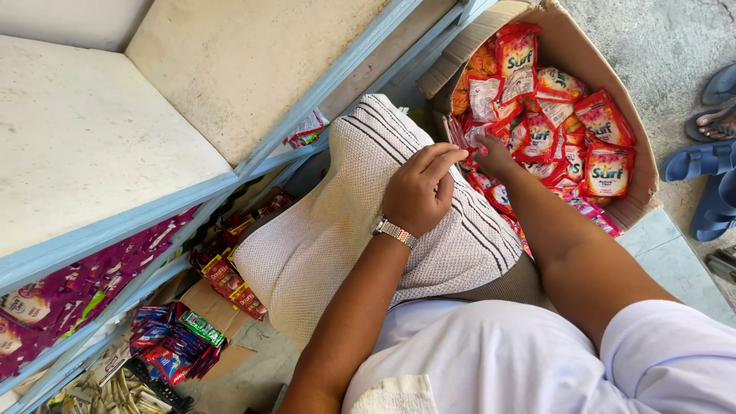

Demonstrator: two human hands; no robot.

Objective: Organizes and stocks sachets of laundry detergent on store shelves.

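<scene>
The red-and-pink sachets (553,126) fill an open cardboard box (640,165) that stands on the floor at the person's right, tilted toward them. The right hand (493,156) reaches into the near left corner of the box, fingers pinched narrow on the edge of one sachet strip. The left hand (420,190) sits just beside it, fingers curled and closed on the same strip end at the box rim; a metal watch (395,231) is on its wrist.

Both forearms cross over a white knitted cloth with dark stripes (337,222), which covers the person's lap and lies between the body and the box.

To the left, a blue-framed shelf unit (192,192) with pale boards rises close beside the knees. Its lower levels hold purple sachet strips (69,295), small red packets (230,272) and a bundle of dark blue and red packets (172,341).

The floor (667,46) is grey concrete. Blue sandals (709,172) lie at the right edge, well apart from the box.
</scene>
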